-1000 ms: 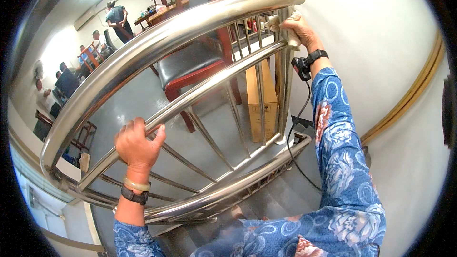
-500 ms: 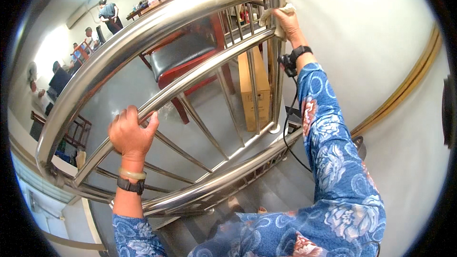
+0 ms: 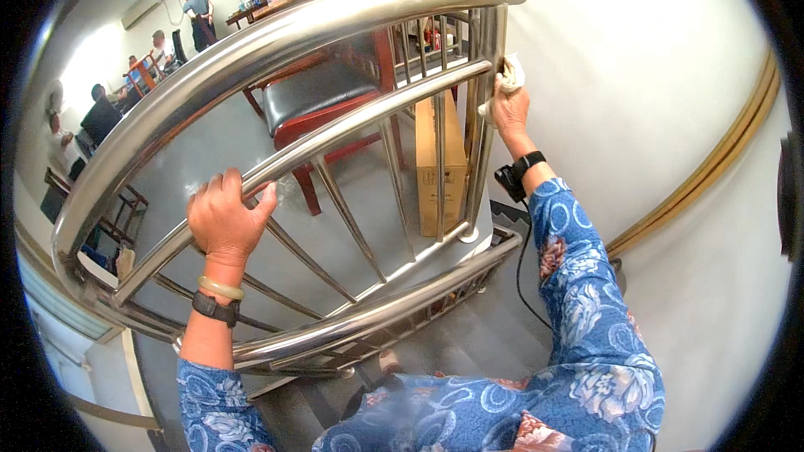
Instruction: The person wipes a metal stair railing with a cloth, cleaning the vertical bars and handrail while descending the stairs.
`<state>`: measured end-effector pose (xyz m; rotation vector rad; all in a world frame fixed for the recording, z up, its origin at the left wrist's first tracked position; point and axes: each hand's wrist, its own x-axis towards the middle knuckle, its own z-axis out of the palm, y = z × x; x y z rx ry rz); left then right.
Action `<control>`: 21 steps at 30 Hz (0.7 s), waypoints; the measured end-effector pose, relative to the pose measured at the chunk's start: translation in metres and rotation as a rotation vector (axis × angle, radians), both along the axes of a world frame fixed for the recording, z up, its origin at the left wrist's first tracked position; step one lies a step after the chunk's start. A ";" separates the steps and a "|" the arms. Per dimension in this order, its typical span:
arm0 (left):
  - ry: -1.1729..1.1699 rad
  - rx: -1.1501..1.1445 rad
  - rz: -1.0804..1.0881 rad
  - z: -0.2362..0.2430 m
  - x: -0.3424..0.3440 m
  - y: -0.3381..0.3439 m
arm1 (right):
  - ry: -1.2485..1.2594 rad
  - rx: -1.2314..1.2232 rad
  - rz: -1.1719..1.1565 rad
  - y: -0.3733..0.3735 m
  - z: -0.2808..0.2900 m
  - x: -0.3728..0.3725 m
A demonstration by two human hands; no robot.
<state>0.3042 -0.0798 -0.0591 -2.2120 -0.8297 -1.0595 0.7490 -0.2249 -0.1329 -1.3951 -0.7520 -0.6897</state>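
Right hand has dropped from the top rail to the end post; left hand has climbed onto the middle rail.

Right hand (image 3: 509, 109) presses a bunched pale cloth (image 3: 507, 77) against the steel end post (image 3: 484, 100), fingers closed around it for contact pressure. Left hand (image 3: 224, 219) wraps the middle rail (image 3: 352, 127), fingers curled over, apparently bracing the body on the stairs (image 3: 469, 343).

Left hand (image 3: 224, 222) near, raised, fingers curled over in a grip, wrist straight. Right hand (image 3: 508, 105) far right, arm stretched out, fingers closed.
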 end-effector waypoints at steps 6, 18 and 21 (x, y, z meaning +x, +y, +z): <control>0.008 0.026 -0.014 -0.004 0.000 0.003 | -0.793 -0.348 -0.204 -0.021 0.071 -0.021; 0.043 0.040 -0.050 -0.001 0.000 0.004 | -0.957 -0.901 -0.514 -0.028 0.051 0.015; 0.047 0.040 -0.028 -0.002 -0.005 0.004 | -0.847 -0.877 -0.527 -0.030 0.028 0.008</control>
